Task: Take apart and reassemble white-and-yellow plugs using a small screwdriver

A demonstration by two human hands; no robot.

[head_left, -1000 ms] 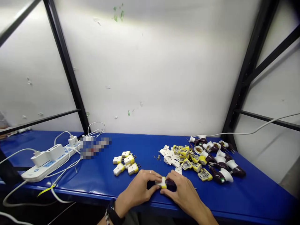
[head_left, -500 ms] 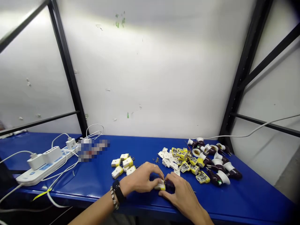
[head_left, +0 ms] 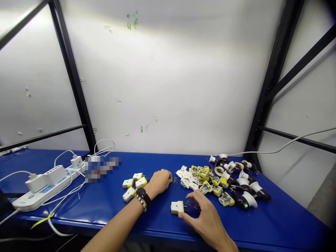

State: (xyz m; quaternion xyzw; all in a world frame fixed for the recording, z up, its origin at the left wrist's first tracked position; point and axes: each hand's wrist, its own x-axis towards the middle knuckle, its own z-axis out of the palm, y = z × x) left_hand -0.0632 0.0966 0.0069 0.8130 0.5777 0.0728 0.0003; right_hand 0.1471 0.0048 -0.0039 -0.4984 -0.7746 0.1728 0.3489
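I have the right hand's [head_left: 206, 214] thumb and forefinger well apart, thumb by the plug's [head_left: 176, 207] near right edge, with a blurred dark item [head_left: 193, 204] in the gap that may or may not be gripped; the left hand's [head_left: 159, 182] fingers bend down beside the small screws [head_left: 175, 180], and I can't tell whether they pinch one. White covers [head_left: 187, 177] and yellow shells [head_left: 206, 188] crowd the right, while my left forearm partly blocks the other plugs [head_left: 129, 194]. The plug lies at the tabletop's [head_left: 105, 206] near middle, white with a yellow edge, pins pointing right.

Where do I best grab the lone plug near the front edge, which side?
Pinch the plug by its white body, near and far sides, from the left: probably best, since it lies flat with prongs pointing right, toward the right grip.
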